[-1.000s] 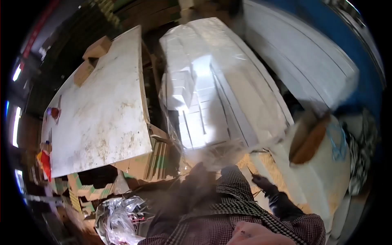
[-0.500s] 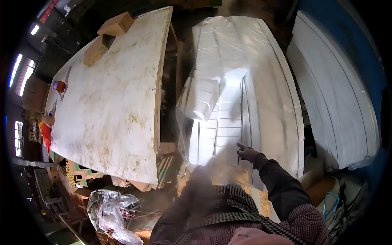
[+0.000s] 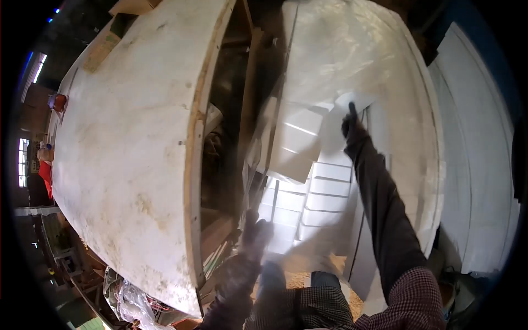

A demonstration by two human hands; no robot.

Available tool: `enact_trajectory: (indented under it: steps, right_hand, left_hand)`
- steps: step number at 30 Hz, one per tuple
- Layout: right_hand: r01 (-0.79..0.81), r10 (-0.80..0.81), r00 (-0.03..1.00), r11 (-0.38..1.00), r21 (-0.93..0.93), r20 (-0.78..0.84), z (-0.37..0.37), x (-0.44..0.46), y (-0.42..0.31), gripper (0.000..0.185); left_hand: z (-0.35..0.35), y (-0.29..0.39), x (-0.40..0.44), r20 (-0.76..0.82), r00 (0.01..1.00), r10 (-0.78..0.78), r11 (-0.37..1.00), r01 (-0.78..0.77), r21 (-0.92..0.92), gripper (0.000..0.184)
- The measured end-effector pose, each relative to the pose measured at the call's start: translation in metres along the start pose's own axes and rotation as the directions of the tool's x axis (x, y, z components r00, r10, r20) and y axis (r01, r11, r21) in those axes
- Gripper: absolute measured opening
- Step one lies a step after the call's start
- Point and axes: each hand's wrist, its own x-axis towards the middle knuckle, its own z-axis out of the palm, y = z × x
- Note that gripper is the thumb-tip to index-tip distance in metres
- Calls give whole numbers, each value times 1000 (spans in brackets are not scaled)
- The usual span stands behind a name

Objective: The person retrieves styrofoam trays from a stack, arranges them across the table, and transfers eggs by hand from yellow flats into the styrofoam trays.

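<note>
My right hand (image 3: 351, 122), in a dark glove, reaches far over the stack of white boxes (image 3: 330, 187). One finger points forward, and nothing shows in its grip. Just ahead of it lies the clear plastic sheet (image 3: 352, 52) that covers the far part of the stack. Lower down, my left hand (image 3: 256, 232) is smeared by motion beside the loose left edge of the plastic. Whether it touches the sheet I cannot tell. Some white boxes (image 3: 297, 140) sit higher on the left side of the stack, near the plastic's folds.
A large stained white board (image 3: 126, 148) stands left, with a cardboard box (image 3: 102, 49) on it. A dark gap separates it from the stack. Long white panels (image 3: 473, 148) stand right. Crumpled clear plastic (image 3: 135, 302) lies at lower left.
My view has moved closer to the stack. My right hand has moved forward along the boxes, with the arm stretched out. My left hand now shows at the stack's near left side.
</note>
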Motion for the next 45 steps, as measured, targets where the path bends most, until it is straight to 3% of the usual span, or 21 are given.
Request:
enact_trajectory:
  steps: [2,5,6,7,9,10,12,13,15,16,17,18,20,21,25,28,30,32,38,43,45]
  right_hand:
    - [83,-78,996,991,-109,41,1,45,-17,41]
    - [192,-136,969,939,-285,205,0,85,-48,38]
    - [280,-165,941,870,-407,295,0,93,-64,45]
    - [434,-367,895,846,-309,253,12,107,-76,45]
    - [664,-630,725,746,-43,279,32,113,-93,42]
    - [745,-665,633,663,-76,396,26,127,-96,38]
    - [883,-688,404,465,-60,603,19,151,-102,32]
    - [805,-554,553,163,-570,623,15,151,-94,31]
    - [446,-568,606,-336,-829,556,-2,229,-90,32]
    - [196,-573,632,-533,-823,522,-11,268,-89,32]
    - [64,-379,571,-863,-500,728,-13,308,-98,34]
    - [275,-489,405,-740,-613,772,15,304,-100,38]
    - [746,-647,20,-498,-442,762,72,295,-105,47]
    - [788,-681,-12,-457,-412,732,84,301,-109,47]
    - [645,-697,267,-384,-661,665,106,323,-113,45]
    - [598,-672,355,-371,-710,650,105,327,-120,44]
    - [590,-657,385,-365,-720,648,103,328,-122,44]
    - [593,-647,402,-355,-723,648,98,330,-120,43]
    - [573,-619,448,-355,-739,645,90,322,-118,41]
    - [561,-587,493,-350,-751,642,82,307,-109,40]
    - [549,-577,517,-344,-762,633,77,304,-106,39]
  left_hand:
    - [-7,-74,35,62,998,-32,979,19,202,65]
    - [9,-98,72,167,986,-9,894,83,-441,82]
    - [13,-112,90,171,985,-9,886,87,-455,82]
    - [17,-124,112,189,971,147,989,-147,-13,87]
    - [34,-135,146,264,924,275,838,-365,405,91]
    - [55,-129,168,53,993,109,980,-116,164,84]
    - [65,-165,197,-27,998,-63,997,61,-43,86]
    - [70,-182,211,-66,987,-147,979,136,-155,89]
    - [79,-147,206,-13,981,-196,946,185,-267,103]
    - [83,-128,204,14,976,-219,923,212,-320,112]
    - [83,-104,198,-4,982,-188,914,173,-366,109]
    - [85,-105,202,-54,987,-149,918,118,-378,101]
    - [87,-109,211,-152,986,-70,922,5,-388,87]
    - [87,-111,215,-148,987,-65,921,2,-389,85]
    - [83,-106,225,-63,987,-151,856,98,-507,86]
    - [75,-121,235,8,1000,-7,885,10,-466,99]
    - [75,-119,242,14,992,128,915,-113,-388,101]
    - [74,-96,246,25,1000,-16,807,28,-590,101]
    - [67,-107,235,-89,996,-19,856,-29,-517,89]
    - [37,-174,236,-77,911,405,904,-411,-115,72]
    - [21,-154,222,-130,937,323,823,-346,-450,61]
